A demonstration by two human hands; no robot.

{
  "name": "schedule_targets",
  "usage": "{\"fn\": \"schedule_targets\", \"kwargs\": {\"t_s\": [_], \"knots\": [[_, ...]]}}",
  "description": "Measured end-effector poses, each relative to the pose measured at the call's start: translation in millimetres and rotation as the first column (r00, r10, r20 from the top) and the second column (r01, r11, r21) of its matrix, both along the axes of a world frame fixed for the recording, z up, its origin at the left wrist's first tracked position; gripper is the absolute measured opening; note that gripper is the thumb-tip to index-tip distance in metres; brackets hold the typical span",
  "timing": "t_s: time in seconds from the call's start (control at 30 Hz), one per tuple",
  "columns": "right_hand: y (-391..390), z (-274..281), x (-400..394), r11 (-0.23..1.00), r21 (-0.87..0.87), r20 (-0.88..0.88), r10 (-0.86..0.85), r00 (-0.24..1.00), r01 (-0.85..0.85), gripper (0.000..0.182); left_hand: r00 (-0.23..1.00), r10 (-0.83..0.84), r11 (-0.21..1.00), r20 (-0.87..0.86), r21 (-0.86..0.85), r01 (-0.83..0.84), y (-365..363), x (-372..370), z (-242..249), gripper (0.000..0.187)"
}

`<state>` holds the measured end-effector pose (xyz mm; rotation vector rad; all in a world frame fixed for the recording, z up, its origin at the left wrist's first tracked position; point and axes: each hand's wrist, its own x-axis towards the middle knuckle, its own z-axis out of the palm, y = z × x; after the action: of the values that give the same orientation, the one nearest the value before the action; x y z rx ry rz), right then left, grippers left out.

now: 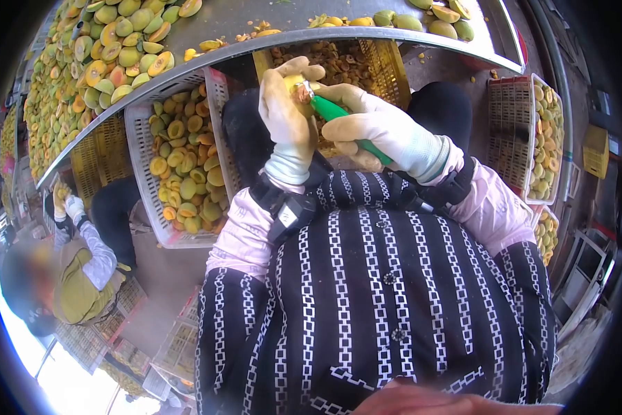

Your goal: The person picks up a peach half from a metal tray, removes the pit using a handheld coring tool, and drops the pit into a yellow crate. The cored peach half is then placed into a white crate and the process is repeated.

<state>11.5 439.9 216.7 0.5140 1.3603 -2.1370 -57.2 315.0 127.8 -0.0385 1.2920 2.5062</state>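
Observation:
My left hand (pixel 286 114), in a stained white work glove, holds a yellow peach half (pixel 293 81) above my lap. A brown pit (pixel 302 95) shows on its cut face. My gloved right hand (pixel 394 131) is wrapped round the green handle of a pitting tool (pixel 330 109). The tool's short metal tip meets the fruit at the pit; its exact shape is partly hidden. Below and behind the hands stands a yellow crate (pixel 387 66) with brown pits and scraps in it.
A metal table (pixel 242 21) with a raised rim carries heaped peach halves (pixel 110 52). A white crate of halves (pixel 186 159) stands at my left, another crate of fruit (pixel 546 138) at my right. Further left, a co-worker (pixel 82 277) in gloves handles fruit.

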Motion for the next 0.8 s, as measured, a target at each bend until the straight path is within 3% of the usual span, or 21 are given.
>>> {"fn": "schedule_targets", "kwargs": {"t_s": [0.03, 0.1, 0.17, 0.27, 0.4, 0.5, 0.57, 0.6, 0.7, 0.77, 0.8], "knots": [[-3, 0, 1, 1.000, -0.001, 0.002, -0.001, 1.000, 0.001, 0.063, 1.000, -0.001, 1.000, 0.002, -0.001, 0.001, 0, -1, -3, 0.041], [-10, 2, 2, 0.957, 0.285, -0.051, 0.062, 0.997, -0.044, 0.061, 0.954, -0.134, 0.983, 0.268, 0.156, 0.094, 0, -3, -6, 0.043], [-6, 2, 1, 0.966, 0.256, -0.028, 0.045, 0.999, -0.037, 0.062, 0.958, -0.147, 0.987, 0.247, 0.100, 0.126, -4, -4, -9, 0.044], [2, -1, 0, 0.996, -0.088, 0.041, -0.003, 0.999, 0.006, 0.064, 0.994, -0.099, 0.995, -0.054, 0.020, 0.100, -8, -4, -15, 0.044], [2, -10, 3, 0.968, -0.236, 0.068, -0.065, 0.996, 0.080, 0.064, 0.999, -0.031, 0.998, -0.041, 0.054, 0.033, -2, 0, -8, 0.040], [-3, -4, 2, 0.979, -0.188, 0.071, -0.066, 0.995, 0.078, 0.065, 1.000, 0.020, 0.993, 0.014, 0.112, -0.021, 6, 2, -7, 0.038], [-9, 1, -1, 0.993, 0.070, 0.053, -0.094, 0.994, 0.091, 0.067, 0.988, 0.028, 0.997, 0.150, 0.066, -0.039, 12, 1, -11, 0.037], [-4, -4, 0, 0.995, -0.011, 0.060, -0.096, 0.994, 0.097, 0.067, 0.972, -0.031, 0.990, 0.234, 0.144, -0.003, 14, -3, -11, 0.035], [0, -6, 2, 0.997, 0.026, 0.042, -0.079, 0.996, 0.078, 0.065, 0.951, -0.091, 0.982, 0.295, 0.186, 0.036, 15, 1, -4, 0.036], [-6, -17, 6, 0.964, 0.265, -0.070, -0.006, 0.998, 0.024, 0.063, 0.925, -0.179, 0.980, 0.336, 0.142, 0.139, 15, -4, -13, 0.038], [-6, -11, 6, 0.971, 0.238, -0.026, -0.035, 0.999, 0.040, 0.063, 0.921, -0.200, 0.976, 0.334, 0.152, 0.157, 15, -3, -16, 0.039]]}}
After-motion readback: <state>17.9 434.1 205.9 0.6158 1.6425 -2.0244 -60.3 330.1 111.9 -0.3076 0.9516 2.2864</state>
